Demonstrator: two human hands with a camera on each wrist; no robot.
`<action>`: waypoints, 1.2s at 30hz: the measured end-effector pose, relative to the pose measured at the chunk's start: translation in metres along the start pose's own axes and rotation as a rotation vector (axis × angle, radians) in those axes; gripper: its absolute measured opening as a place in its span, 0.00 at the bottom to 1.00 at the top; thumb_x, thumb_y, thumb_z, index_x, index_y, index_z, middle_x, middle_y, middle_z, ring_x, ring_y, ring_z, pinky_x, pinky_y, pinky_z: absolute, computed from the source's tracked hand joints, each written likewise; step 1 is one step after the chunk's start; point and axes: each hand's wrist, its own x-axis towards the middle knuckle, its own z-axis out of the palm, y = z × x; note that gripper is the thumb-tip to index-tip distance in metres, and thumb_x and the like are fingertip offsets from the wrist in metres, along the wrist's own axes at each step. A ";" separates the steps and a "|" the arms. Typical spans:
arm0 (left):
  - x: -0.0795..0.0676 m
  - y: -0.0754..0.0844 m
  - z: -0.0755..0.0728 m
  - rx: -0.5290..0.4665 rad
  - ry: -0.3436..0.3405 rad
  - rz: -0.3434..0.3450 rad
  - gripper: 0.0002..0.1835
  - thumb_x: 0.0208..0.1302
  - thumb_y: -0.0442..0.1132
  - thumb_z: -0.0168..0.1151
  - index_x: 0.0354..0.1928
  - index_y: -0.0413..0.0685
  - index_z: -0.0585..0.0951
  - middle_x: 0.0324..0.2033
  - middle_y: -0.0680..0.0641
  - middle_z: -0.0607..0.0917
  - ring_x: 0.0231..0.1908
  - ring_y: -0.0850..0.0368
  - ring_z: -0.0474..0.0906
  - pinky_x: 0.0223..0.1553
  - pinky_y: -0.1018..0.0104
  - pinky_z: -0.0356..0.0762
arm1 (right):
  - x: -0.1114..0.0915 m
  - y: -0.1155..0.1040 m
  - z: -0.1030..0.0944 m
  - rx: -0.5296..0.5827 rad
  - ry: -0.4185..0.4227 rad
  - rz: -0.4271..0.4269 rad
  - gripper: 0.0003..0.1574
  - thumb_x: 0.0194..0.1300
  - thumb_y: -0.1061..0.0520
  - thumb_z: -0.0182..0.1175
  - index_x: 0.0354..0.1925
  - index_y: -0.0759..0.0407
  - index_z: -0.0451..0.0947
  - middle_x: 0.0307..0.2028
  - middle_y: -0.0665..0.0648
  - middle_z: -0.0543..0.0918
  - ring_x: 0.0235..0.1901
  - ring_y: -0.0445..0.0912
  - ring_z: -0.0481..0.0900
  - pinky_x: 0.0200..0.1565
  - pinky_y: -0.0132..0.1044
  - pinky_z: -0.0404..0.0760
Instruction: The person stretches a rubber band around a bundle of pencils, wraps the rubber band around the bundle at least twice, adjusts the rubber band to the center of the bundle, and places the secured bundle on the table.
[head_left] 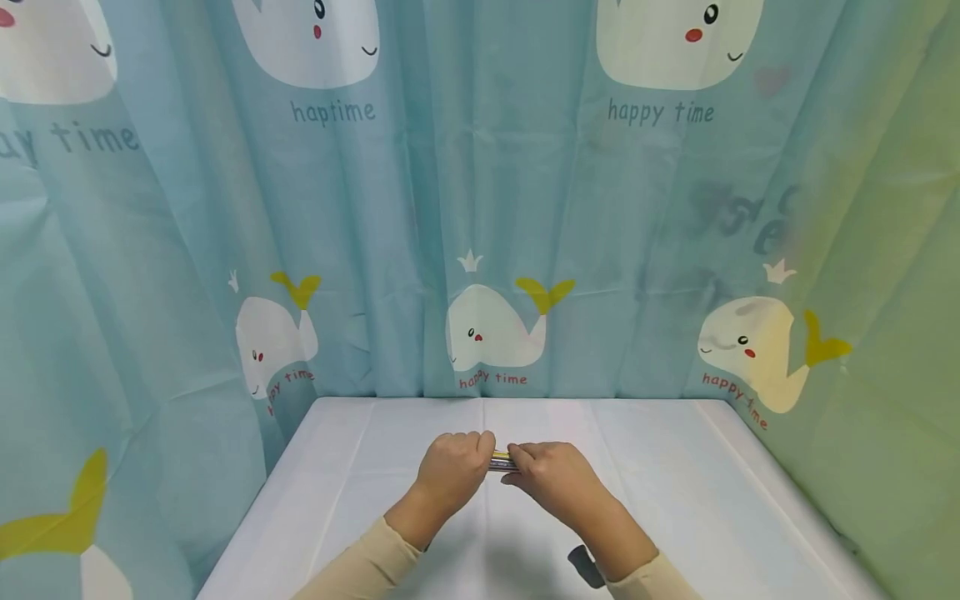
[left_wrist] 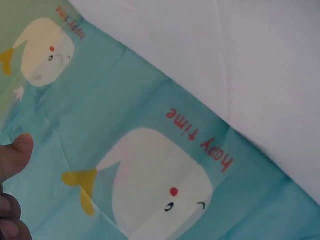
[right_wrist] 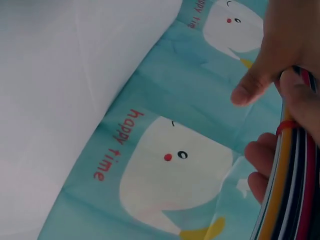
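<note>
Over the table, a bundle of thin striped sticks that look like pencils (head_left: 502, 462) is held level between both hands. The left hand (head_left: 453, 468) has its fingers curled round one end. At the other end the right hand (head_left: 553, 477) grips with thumb and fingers. A red band (right_wrist: 287, 126) circles the bundle in the right wrist view, where yellow, dark blue, white and red stripes show. The left wrist view shows only a thumb (left_wrist: 15, 156) and curled fingertips at its left edge. Most of the bundle is hidden by the hands.
A white-covered table (head_left: 675, 500) lies beneath the hands. Blue-green curtains (head_left: 510, 192) printed with whales hang behind it and along both sides. A dark grey piece (head_left: 585, 567) shows beside the right wrist.
</note>
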 end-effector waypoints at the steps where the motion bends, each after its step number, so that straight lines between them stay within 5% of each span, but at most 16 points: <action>1: -0.001 -0.002 0.000 0.001 -0.012 -0.002 0.10 0.54 0.31 0.46 0.18 0.49 0.64 0.09 0.54 0.62 0.09 0.65 0.53 0.10 0.72 0.47 | -0.001 0.001 -0.001 0.003 0.000 0.010 0.18 0.43 0.46 0.68 0.28 0.54 0.74 0.20 0.41 0.74 0.16 0.34 0.69 0.20 0.26 0.69; 6: -0.007 -0.016 -0.002 -0.009 -0.064 -0.038 0.10 0.53 0.35 0.55 0.19 0.48 0.66 0.10 0.52 0.67 0.08 0.63 0.57 0.09 0.70 0.50 | -0.010 0.012 -0.007 0.018 0.050 0.036 0.18 0.41 0.51 0.70 0.31 0.56 0.77 0.25 0.44 0.80 0.20 0.36 0.75 0.23 0.30 0.73; 11: -0.009 -0.017 -0.004 -0.013 -0.060 -0.010 0.10 0.53 0.34 0.53 0.18 0.49 0.65 0.09 0.53 0.66 0.09 0.64 0.55 0.08 0.70 0.50 | -0.009 0.011 0.000 0.024 0.105 -0.066 0.06 0.46 0.60 0.62 0.23 0.54 0.73 0.18 0.41 0.73 0.15 0.35 0.66 0.20 0.28 0.68; 17: -0.011 -0.005 -0.001 -0.001 -0.080 0.007 0.12 0.50 0.37 0.60 0.19 0.50 0.66 0.09 0.54 0.67 0.08 0.65 0.54 0.08 0.71 0.50 | -0.003 0.001 0.009 0.042 0.118 -0.089 0.11 0.41 0.61 0.63 0.17 0.52 0.68 0.13 0.40 0.65 0.13 0.34 0.57 0.17 0.25 0.60; 27: -0.006 0.005 -0.002 -0.039 -0.055 -0.023 0.11 0.53 0.31 0.49 0.17 0.50 0.63 0.09 0.55 0.61 0.09 0.66 0.50 0.10 0.71 0.46 | 0.004 -0.009 0.015 0.077 0.066 -0.015 0.15 0.43 0.50 0.69 0.21 0.52 0.71 0.17 0.40 0.69 0.14 0.33 0.63 0.18 0.24 0.64; 33: -0.013 -0.008 -0.002 -0.027 -0.068 -0.050 0.08 0.51 0.31 0.50 0.19 0.48 0.65 0.10 0.53 0.65 0.09 0.64 0.56 0.09 0.70 0.50 | -0.008 0.000 0.013 0.039 0.078 0.059 0.25 0.41 0.43 0.68 0.34 0.58 0.79 0.26 0.44 0.81 0.21 0.36 0.77 0.23 0.30 0.74; 36: -0.016 -0.015 -0.002 -0.014 -0.068 -0.049 0.08 0.51 0.31 0.50 0.20 0.48 0.65 0.10 0.53 0.67 0.09 0.63 0.58 0.09 0.70 0.51 | -0.012 0.007 0.009 0.047 0.081 0.040 0.19 0.41 0.49 0.69 0.31 0.56 0.77 0.24 0.42 0.80 0.19 0.36 0.74 0.23 0.29 0.72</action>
